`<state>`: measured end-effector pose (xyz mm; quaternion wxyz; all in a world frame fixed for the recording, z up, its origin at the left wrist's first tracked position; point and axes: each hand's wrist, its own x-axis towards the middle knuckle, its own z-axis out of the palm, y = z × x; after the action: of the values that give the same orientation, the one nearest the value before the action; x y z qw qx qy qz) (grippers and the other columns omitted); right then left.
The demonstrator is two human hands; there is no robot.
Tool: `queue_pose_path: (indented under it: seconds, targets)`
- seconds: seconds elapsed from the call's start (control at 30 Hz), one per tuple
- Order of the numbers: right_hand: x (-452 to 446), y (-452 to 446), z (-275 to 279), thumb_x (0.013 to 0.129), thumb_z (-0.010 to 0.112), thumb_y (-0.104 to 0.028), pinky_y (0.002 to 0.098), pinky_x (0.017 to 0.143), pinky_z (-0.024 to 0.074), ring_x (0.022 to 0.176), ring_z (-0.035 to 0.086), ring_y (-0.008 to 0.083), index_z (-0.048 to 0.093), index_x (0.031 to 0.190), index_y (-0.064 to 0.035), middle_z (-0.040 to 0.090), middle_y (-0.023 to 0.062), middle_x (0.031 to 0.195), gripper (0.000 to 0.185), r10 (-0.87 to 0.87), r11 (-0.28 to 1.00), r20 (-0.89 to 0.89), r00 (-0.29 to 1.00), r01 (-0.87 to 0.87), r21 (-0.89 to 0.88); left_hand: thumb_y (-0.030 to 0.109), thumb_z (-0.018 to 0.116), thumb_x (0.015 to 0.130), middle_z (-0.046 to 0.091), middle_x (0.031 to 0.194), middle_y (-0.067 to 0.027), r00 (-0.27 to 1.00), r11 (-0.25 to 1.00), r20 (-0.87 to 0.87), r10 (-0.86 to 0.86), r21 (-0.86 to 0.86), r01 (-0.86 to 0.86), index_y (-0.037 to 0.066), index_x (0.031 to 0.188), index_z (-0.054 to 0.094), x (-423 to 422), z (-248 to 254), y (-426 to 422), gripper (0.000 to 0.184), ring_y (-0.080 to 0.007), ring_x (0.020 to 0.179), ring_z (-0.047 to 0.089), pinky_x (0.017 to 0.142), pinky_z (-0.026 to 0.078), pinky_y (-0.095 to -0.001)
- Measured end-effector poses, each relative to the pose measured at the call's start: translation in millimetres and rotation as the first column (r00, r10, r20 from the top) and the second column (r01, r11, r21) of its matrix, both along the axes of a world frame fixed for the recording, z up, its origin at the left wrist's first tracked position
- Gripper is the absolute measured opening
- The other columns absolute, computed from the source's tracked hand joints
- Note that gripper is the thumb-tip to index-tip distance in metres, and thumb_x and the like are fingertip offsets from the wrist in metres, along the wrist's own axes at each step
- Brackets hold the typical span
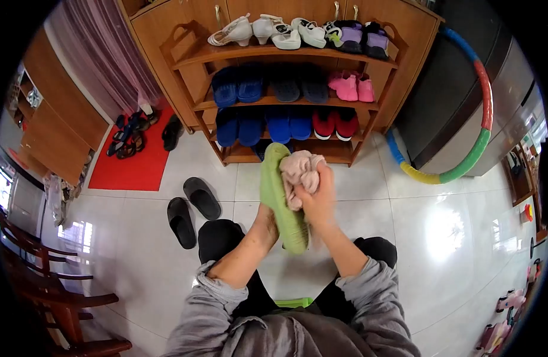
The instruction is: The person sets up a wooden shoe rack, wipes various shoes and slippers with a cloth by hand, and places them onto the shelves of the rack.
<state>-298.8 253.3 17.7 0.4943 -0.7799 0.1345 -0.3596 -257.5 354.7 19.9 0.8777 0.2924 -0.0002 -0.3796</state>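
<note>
A green slipper (292, 229) is held up lengthwise in front of my knees, its sole side edge toward my right. My left hand (265, 226) grips it from the left, with most of the fingers hidden behind it. A crumpled pale pink cloth (300, 172) is bunched in my right hand (319, 199), whose fingers are closed round it. The cloth presses against the upper right side of the slipper. Below, between my legs, part of a bright green object (294, 303) shows; its kind is hidden.
A wooden shoe rack (274, 56) with several pairs of shoes and slippers stands ahead. Black slippers (202, 198) lie on the floor at left, near a red mat (131, 169) with sandals. A coloured hoop (482, 143) leans at right; wooden chairs (66, 297) stand at lower left.
</note>
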Motion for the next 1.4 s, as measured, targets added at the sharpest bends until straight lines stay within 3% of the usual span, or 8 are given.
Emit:
queue_pose_path:
  seconds: [0.17,0.43,0.53,0.67,0.8,0.97,1.3,1.4]
  targets:
    - [-27,28,-10,0.059,0.065,-0.008,0.0358,0.081,0.0421,0.094,0.05,0.031,0.046,0.11,-0.0009,0.048,0.0165,0.101,0.054,0.147,0.961,0.027,0.989,-0.136,-0.241,0.03,0.038,0.095,0.042,0.131,-0.004,0.949,0.964,0.304,-0.09,-0.211,0.159,0.011,0.133,0.034,29,-44,10,0.043,-0.0159,0.114,0.045,0.098,0.036,-0.0275]
    - [-63,26,-22,0.071,0.063,-0.005,0.0319,0.085,0.0426,0.102,0.049,0.0171,0.04,0.12,-0.0016,0.048,0.0102,0.109,0.054,0.438,0.653,-0.083,0.895,-0.253,0.714,0.037,0.042,0.093,0.046,0.129,-0.0027,0.896,0.896,0.067,0.438,-0.113,-0.429,0.014,0.131,0.039,42,-9,20,0.044,-0.0182,0.118,0.045,0.096,0.037,-0.0267]
    - [-60,34,-33,0.071,0.063,-0.005,0.0337,0.091,0.0385,0.106,0.047,0.0212,0.036,0.125,-0.0017,0.047,0.0125,0.112,0.061,0.307,0.811,0.087,0.948,-0.308,0.496,0.037,0.044,0.092,0.05,0.122,-0.0049,0.957,0.959,-0.088,0.278,0.089,-0.271,0.012,0.128,0.042,35,-40,24,0.044,-0.0179,0.112,0.048,0.093,0.041,-0.0293]
    - [-25,16,-35,0.072,0.06,-0.009,0.0371,0.094,0.0339,0.108,0.044,0.0317,0.039,0.123,-0.0005,0.045,0.0178,0.116,0.056,0.163,0.984,0.176,0.971,-0.147,-0.1,0.035,0.047,0.09,0.055,0.108,-0.0048,0.999,0.973,0.038,-0.016,-0.228,0.024,0.009,0.122,0.046,-19,-9,3,0.041,-0.0155,0.095,0.055,0.084,0.046,-0.0291]
    - [6,-17,-23,0.072,0.057,-0.007,0.0366,0.092,0.0356,0.105,0.045,0.0334,0.042,0.117,-0.0003,0.045,0.0191,0.112,0.048,-0.054,0.988,0.035,0.998,0.049,0.147,0.029,0.044,0.093,0.056,0.107,-0.002,0.998,0.979,0.021,0.054,0.197,-0.057,0.007,0.127,0.04,-25,-35,-11,0.041,-0.0121,0.089,0.057,0.084,0.046,-0.0265]
    - [-53,18,-42,0.068,0.063,-0.012,0.0394,0.086,0.0416,0.099,0.049,0.037,0.046,0.114,-0.004,0.047,0.0197,0.109,0.049,0.27,0.959,-0.138,0.953,-0.279,-0.048,0.022,0.042,0.092,0.061,0.091,-0.0058,0.955,0.982,-0.244,0.171,-0.033,-0.185,0.005,0.114,0.053,7,-40,2,0.029,-0.0184,0.079,0.059,0.066,0.049,-0.0307]
    - [-148,21,-173,0.068,0.066,-0.029,0.042,0.088,0.0426,0.105,0.049,0.0386,0.047,0.119,-0.0089,0.048,0.0161,0.12,0.057,0.364,0.912,-0.659,0.658,-0.397,0.108,0.01,0.044,0.088,0.06,0.091,-0.009,0.844,0.805,-0.047,0.534,0.333,-0.49,0.003,0.104,0.055,43,-80,23,0.021,-0.0199,0.077,0.058,0.067,0.049,-0.032]
    - [-144,14,-173,0.074,0.064,-0.038,0.0418,0.094,0.0375,0.112,0.045,0.0388,0.042,0.126,-0.01,0.045,0.0204,0.126,0.063,0.265,0.912,-0.74,0.619,-0.41,-0.015,0.006,0.042,0.086,0.059,0.095,-0.0118,0.823,0.605,0.447,0.35,0.563,-0.563,-0.003,0.097,0.056,23,-97,4,0.02,-0.0208,0.086,0.055,0.074,0.043,-0.032]
